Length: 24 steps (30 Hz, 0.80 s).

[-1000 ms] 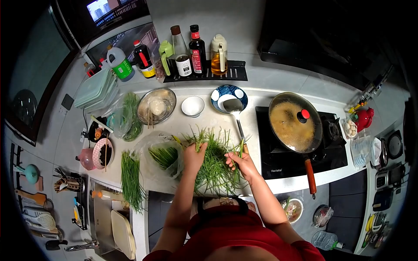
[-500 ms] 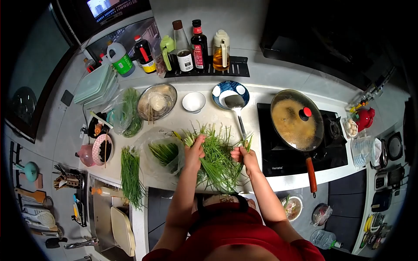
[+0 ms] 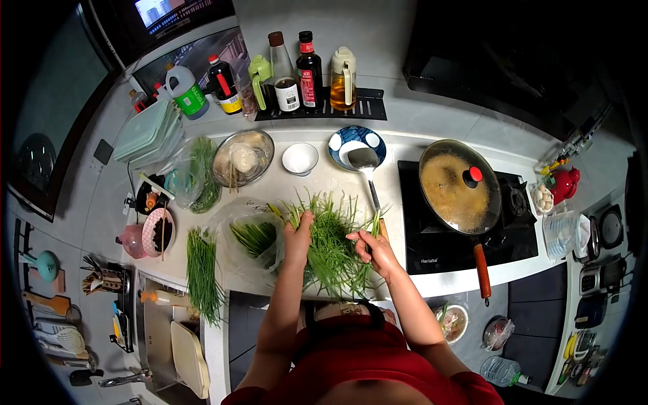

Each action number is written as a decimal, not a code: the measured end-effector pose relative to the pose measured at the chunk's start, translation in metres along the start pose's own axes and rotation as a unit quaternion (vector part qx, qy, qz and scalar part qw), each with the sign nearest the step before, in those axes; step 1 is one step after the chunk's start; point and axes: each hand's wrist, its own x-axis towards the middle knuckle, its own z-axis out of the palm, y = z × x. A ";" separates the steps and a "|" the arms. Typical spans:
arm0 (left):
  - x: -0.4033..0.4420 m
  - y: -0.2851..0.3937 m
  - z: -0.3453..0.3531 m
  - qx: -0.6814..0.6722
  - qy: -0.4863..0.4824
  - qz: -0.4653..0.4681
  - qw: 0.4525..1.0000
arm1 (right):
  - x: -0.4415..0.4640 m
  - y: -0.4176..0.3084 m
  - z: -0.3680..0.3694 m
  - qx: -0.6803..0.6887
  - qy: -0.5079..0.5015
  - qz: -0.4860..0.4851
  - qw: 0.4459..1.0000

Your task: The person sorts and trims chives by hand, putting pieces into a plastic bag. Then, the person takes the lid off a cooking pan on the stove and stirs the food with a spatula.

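Note:
A loose heap of thin green stalks (image 3: 334,246) lies on the pale counter in front of me. My left hand (image 3: 298,233) is closed round a bunch of stalks at the heap's left side. At the right edge of the heap, my right hand (image 3: 375,251) has its fingers curled beside a few upright stalks; what it pinches is too small to make out. An open clear plastic bag (image 3: 253,236) with green stalks inside lies left of my left hand. Farther left, a straight bundle of green stalks (image 3: 202,273) hangs over the counter's front edge.
A lidded pan (image 3: 459,192) stands on the black stove (image 3: 439,253) at right. Behind the heap are a white bowl (image 3: 300,158), a blue patterned bowl (image 3: 337,138) with a metal ladle (image 3: 364,159), and a metal basin (image 3: 226,145). The sink (image 3: 158,324) is at lower left.
Over the last second my left hand has closed more round its bunch. My right hand moved to the stalks' right edge, then slightly down, its fingers loosening from their earlier grip.

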 end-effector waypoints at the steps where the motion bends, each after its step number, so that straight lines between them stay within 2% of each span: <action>1: 0.003 -0.010 -0.001 0.091 0.024 0.068 0.993 | -0.001 0.001 -0.002 -0.008 -0.009 0.004 1.000; 2: 0.007 -0.018 -0.003 0.180 0.049 0.135 0.973 | -0.001 0.002 -0.002 -0.017 -0.018 0.007 1.000; 6: -0.007 -0.006 0.010 0.333 0.040 0.146 0.931 | 0.000 0.004 0.000 -0.044 -0.057 0.014 0.997; 9: -0.019 -0.004 0.028 0.129 -0.094 0.074 0.985 | 0.004 0.007 0.004 -0.088 -0.080 0.014 0.993; 10: -0.026 0.005 0.035 0.008 -0.146 -0.033 0.989 | 0.008 0.012 0.001 -0.120 -0.092 0.007 0.989; 11: -0.026 -0.001 0.037 0.031 -0.160 -0.029 0.986 | 0.009 0.014 0.001 -0.131 -0.084 0.006 0.988; 13: -0.026 -0.003 0.037 0.013 -0.162 -0.043 0.986 | 0.010 0.018 0.003 -0.152 -0.069 0.004 0.986; 14: -0.025 -0.002 0.037 0.024 -0.160 -0.039 0.986 | 0.009 0.019 0.002 -0.177 -0.031 -0.005 0.984; 17: -0.029 0.010 0.036 0.046 -0.137 -0.051 0.988 | 0.009 0.025 0.007 -0.189 0.032 -0.148 0.970; 19: -0.029 0.013 0.035 0.041 -0.105 -0.089 0.990 | 0.009 0.025 0.005 -0.167 0.020 -0.135 0.976; 21: -0.025 0.011 0.033 -0.062 -0.064 -0.129 0.988 | 0.007 0.022 0.007 -0.159 0.020 -0.135 0.978; 24: -0.008 0.007 0.020 -0.101 0.007 -0.098 0.990 | -0.001 0.010 0.007 -0.151 0.017 -0.081 0.985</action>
